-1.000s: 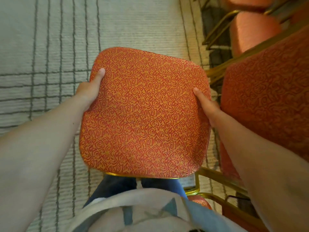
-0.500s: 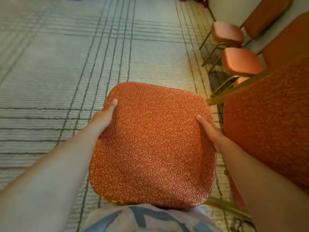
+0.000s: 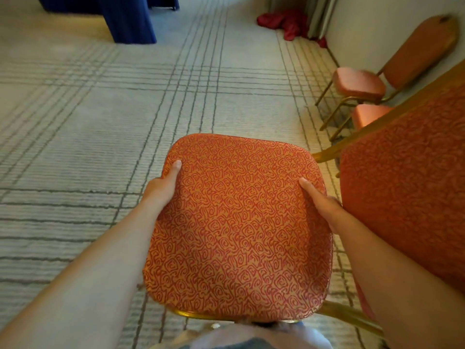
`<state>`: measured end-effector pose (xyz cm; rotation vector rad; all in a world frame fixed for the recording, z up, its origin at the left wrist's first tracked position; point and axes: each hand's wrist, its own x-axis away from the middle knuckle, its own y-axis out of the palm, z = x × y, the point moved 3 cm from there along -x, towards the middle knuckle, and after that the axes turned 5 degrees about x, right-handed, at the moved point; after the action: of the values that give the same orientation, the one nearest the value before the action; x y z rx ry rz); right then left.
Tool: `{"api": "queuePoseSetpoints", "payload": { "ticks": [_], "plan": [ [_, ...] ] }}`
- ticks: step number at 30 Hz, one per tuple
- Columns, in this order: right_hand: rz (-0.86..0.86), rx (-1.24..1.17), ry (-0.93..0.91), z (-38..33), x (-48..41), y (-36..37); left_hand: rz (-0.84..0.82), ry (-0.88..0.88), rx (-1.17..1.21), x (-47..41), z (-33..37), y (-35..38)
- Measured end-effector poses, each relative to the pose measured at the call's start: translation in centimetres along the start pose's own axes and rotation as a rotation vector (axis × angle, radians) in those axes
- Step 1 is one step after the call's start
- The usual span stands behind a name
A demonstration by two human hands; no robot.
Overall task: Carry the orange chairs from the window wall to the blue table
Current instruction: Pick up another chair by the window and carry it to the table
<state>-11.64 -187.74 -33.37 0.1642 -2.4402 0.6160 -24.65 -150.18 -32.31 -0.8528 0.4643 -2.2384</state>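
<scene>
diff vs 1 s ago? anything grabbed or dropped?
The view has tilted up: the carpet ahead, the blue table cloth far left and a red heap by the wall have come into view, and the chair seat sits lower in the picture. Nothing let go: the left hand and right hand still grip its two sides. Other chairs remain on the right.
</scene>
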Motion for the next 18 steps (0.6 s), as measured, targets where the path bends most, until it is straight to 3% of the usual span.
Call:
{"api": "queuePoseSetpoints", "payload": {
  "ticks": [6, 13, 18],
  "plan": [
    [-0.056, -0.006, 0.056, -5.0, -9.5, 0.6, 0.003, -0.024, -0.016, -6.4, 4.9, 3.3],
    [-0.143, -0.027, -0.06, -18.4, -20.6, -1.0, 0.032, -0.016, 0.082, -16.2, 16.2, 7.7],
    [-0.185, -0.01, -0.07, -22.7, -28.7, -0.6, 0.079, -0.034, 0.088, -21.8, 21.7, 9.1]
  ]
}}
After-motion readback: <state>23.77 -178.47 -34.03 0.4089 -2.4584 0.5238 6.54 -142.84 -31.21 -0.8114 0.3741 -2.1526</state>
